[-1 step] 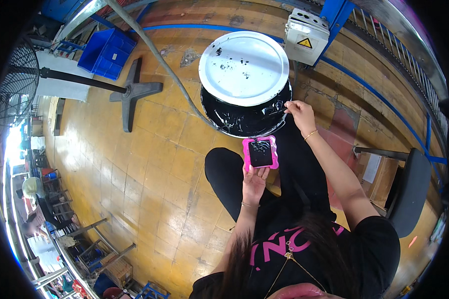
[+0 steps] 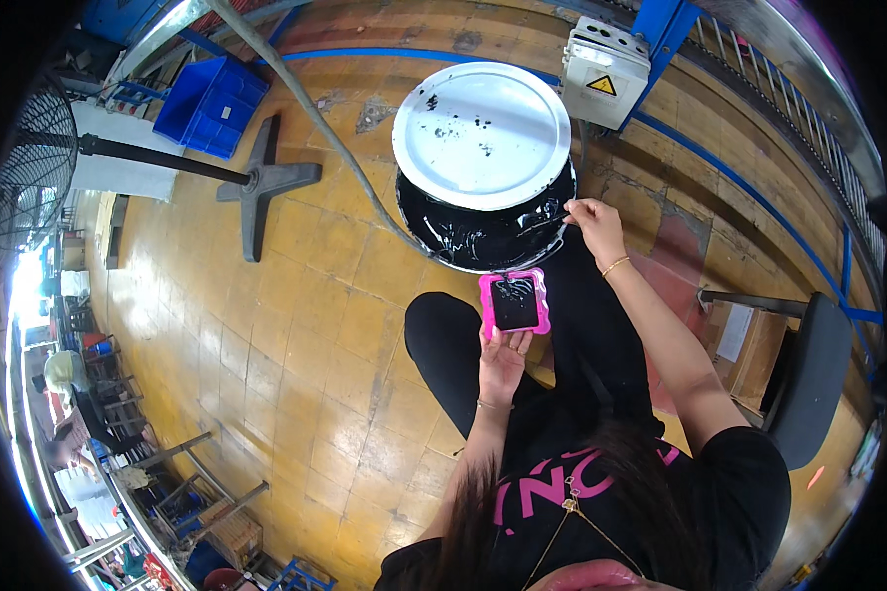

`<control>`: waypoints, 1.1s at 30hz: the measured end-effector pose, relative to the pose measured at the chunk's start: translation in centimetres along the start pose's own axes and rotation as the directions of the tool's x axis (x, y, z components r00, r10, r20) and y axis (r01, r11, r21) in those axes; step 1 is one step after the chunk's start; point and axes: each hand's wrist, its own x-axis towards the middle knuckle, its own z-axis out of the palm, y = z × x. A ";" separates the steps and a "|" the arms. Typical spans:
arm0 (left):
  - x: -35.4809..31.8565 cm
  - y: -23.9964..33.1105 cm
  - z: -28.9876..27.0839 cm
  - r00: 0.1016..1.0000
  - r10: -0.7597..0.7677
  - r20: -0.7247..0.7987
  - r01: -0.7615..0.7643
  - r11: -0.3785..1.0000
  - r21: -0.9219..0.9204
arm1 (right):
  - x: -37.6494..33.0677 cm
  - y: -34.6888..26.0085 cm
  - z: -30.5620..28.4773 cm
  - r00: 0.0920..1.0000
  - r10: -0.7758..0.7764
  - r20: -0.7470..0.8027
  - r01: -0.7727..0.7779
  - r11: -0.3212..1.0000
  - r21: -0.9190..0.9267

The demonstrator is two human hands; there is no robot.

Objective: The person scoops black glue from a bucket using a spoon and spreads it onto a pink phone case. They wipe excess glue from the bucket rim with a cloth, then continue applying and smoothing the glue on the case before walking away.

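My left hand [image 2: 503, 366] holds a pink frame with a wavy edge [image 2: 486, 303] from below, fingers closed round its near side. A glossy black surface with pale streaks fills the frame's middle. Just beyond it stands a wide round tub [image 2: 404, 212] holding shiny black paste [image 2: 463, 236]. My right hand [image 2: 593, 227] is at the tub's right rim, its fingers pinched on a thin dark stick [image 2: 547, 225] that reaches over the paste. The stick's far end is hard to make out against the black. A white round lid [image 2: 485, 133] with black smears covers the tub's far part.
A grey box with a warning sign [image 2: 606, 74] hangs on a blue post behind the tub. At left are a fan's cross-shaped base [image 2: 256, 182] and a blue bin [image 2: 212, 106]. A grey hose [image 2: 315, 113] runs toward the tub. A dark chair back [image 2: 808, 384] is at right.
The stick in my right hand has shifted slightly over the black paste and shows more plainly. My left hand and the pink frame have not moved.
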 end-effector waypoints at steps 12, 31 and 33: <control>0.5 0.2 0.7 1.000 -0.006 -0.003 0.006 1.000 -0.008 | 0.0 -0.9 -4.2 0.992 0.110 0.063 -0.123 0.952 0.280; 0.8 0.1 -0.1 1.000 -0.007 0.000 0.007 1.000 -0.018 | -11.3 -9.6 -4.4 0.450 -0.828 0.334 0.881 0.351 -0.318; 0.8 0.1 0.0 1.000 -0.007 -0.001 0.007 1.000 -0.022 | -10.9 -8.8 -4.1 0.502 -0.775 0.385 0.858 0.390 -0.334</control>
